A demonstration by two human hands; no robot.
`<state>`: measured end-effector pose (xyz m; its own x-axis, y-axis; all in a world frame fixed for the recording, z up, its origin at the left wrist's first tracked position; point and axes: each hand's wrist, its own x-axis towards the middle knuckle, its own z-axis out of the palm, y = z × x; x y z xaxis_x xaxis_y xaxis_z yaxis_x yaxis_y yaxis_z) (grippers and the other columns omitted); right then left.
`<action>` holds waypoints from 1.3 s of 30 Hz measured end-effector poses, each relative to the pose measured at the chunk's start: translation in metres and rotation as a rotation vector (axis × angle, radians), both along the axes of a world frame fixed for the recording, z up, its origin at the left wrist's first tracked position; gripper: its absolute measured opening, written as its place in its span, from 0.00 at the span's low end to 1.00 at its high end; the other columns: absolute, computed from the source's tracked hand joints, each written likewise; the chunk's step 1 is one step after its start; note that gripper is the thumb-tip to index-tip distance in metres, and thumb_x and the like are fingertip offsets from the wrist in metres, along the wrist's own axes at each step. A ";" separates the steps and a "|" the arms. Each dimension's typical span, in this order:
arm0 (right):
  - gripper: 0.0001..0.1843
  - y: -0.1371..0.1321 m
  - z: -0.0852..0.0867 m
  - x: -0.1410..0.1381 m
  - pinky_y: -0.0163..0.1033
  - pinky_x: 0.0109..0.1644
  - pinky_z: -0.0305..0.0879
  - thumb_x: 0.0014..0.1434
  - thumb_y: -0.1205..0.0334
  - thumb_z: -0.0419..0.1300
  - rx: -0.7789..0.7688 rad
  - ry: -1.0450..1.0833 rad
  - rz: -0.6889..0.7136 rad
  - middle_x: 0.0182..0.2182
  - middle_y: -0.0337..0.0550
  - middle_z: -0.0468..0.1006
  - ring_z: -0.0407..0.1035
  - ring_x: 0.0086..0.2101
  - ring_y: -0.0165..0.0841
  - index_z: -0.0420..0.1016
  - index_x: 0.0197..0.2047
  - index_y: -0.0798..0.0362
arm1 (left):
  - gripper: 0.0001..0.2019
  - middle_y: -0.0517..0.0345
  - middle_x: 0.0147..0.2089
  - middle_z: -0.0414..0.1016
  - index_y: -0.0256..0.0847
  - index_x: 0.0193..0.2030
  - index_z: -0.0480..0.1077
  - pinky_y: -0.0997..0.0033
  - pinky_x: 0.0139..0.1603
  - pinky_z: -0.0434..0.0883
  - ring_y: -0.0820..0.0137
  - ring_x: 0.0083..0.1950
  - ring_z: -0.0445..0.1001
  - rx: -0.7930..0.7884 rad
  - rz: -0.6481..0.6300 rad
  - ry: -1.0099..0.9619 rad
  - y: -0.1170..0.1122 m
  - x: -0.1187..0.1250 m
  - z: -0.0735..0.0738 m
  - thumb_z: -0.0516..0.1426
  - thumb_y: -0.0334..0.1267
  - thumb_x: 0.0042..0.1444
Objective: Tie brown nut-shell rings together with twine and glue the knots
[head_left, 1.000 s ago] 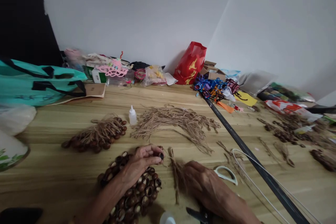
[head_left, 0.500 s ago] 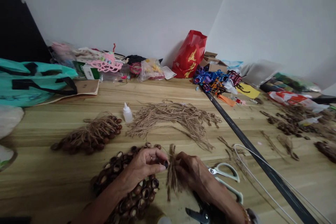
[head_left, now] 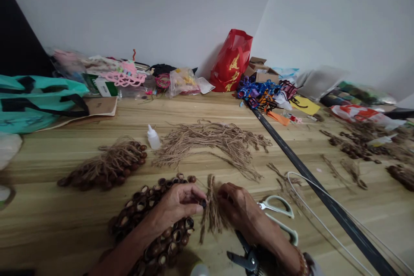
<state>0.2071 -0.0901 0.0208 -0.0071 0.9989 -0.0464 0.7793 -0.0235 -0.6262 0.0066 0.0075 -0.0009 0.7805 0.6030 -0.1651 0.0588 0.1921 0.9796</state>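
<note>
Head view: we look forward and down across a long wooden table [head_left: 48,224] set against a white wall [head_left: 161,8].

Far edge: a teal tote bag [head_left: 32,112] lies at our left and a red gift bag [head_left: 231,62] stands near the middle, among packets and craft scraps.

Table top: a long black metal ruler [head_left: 310,172] runs diagonally on our right, and a loop of white wire [head_left: 310,194] lies across it.

Fibres and beads: a loose spread of jute twine [head_left: 210,142] lies ahead of us, beside a twine-tied bunch of brown nut-shell beads [head_left: 103,166]. A larger heap of nut-shell beads [head_left: 152,220] lies under our left wrist.

Tools: white-handled scissors [head_left: 278,211] and black pliers [head_left: 246,258] lie by our right hand, and a small dropper bottle [head_left: 153,138] stands upright farther off.

Left hand [head_left: 174,207]: thumb and fingers pinch a small dark bead [head_left: 203,202] just beside a twine tuft [head_left: 211,209].

Right hand [head_left: 236,207]: the fingers curl together against the tuft; we cannot tell whether they pinch it.
</note>
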 end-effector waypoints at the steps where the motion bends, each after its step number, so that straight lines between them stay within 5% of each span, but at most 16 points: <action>1: 0.07 0.000 -0.002 0.000 0.34 0.32 0.55 0.61 0.68 0.52 -0.002 -0.012 0.006 0.29 0.40 0.74 0.65 0.28 0.29 0.71 0.35 0.53 | 0.09 0.55 0.34 0.77 0.38 0.37 0.75 0.74 0.37 0.67 0.68 0.36 0.73 0.006 -0.005 0.011 0.000 0.000 0.001 0.64 0.33 0.46; 7: 0.07 0.008 -0.014 -0.006 0.34 0.34 0.55 0.63 0.68 0.51 0.008 -0.096 0.012 0.33 0.42 0.75 0.68 0.31 0.31 0.70 0.38 0.52 | 0.09 0.50 0.45 0.78 0.42 0.37 0.78 0.66 0.53 0.65 0.58 0.50 0.73 0.198 -0.067 0.067 -0.009 -0.001 0.008 0.63 0.32 0.45; 14: 0.06 0.015 -0.030 -0.007 0.35 0.34 0.55 0.61 0.68 0.51 -0.020 -0.137 -0.047 0.30 0.43 0.76 0.68 0.31 0.33 0.68 0.36 0.53 | 0.11 0.52 0.51 0.77 0.46 0.34 0.79 0.63 0.59 0.60 0.55 0.56 0.69 0.259 -0.073 0.192 -0.017 0.000 0.014 0.63 0.30 0.42; 20: 0.04 0.013 -0.021 -0.008 0.33 0.32 0.56 0.60 0.67 0.51 -0.012 -0.046 -0.062 0.29 0.41 0.74 0.66 0.28 0.30 0.66 0.36 0.53 | 0.13 0.55 0.55 0.74 0.45 0.36 0.78 0.65 0.61 0.58 0.57 0.58 0.68 0.327 -0.118 0.344 -0.018 0.000 0.021 0.62 0.29 0.42; 30: 0.03 0.014 -0.015 -0.004 0.31 0.32 0.56 0.55 0.69 0.55 -0.022 0.204 -0.057 0.27 0.37 0.70 0.63 0.28 0.29 0.69 0.33 0.54 | 0.11 0.58 0.41 0.78 0.42 0.39 0.76 0.68 0.52 0.65 0.62 0.48 0.72 0.390 -0.078 0.282 -0.017 0.000 0.011 0.60 0.33 0.46; 39: 0.03 0.016 -0.027 -0.002 0.31 0.28 0.54 0.57 0.65 0.56 -0.070 0.404 -0.055 0.25 0.36 0.69 0.60 0.26 0.27 0.69 0.34 0.56 | 0.10 0.54 0.49 0.77 0.42 0.37 0.76 0.65 0.58 0.62 0.60 0.55 0.70 0.333 -0.079 0.228 -0.021 0.004 0.018 0.62 0.32 0.46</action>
<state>0.2053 -0.0742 -0.0059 0.0142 0.9929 -0.1184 0.4675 -0.1113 -0.8770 0.0108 -0.0132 0.0174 0.7927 0.5921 -0.1449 0.2833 -0.1474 0.9477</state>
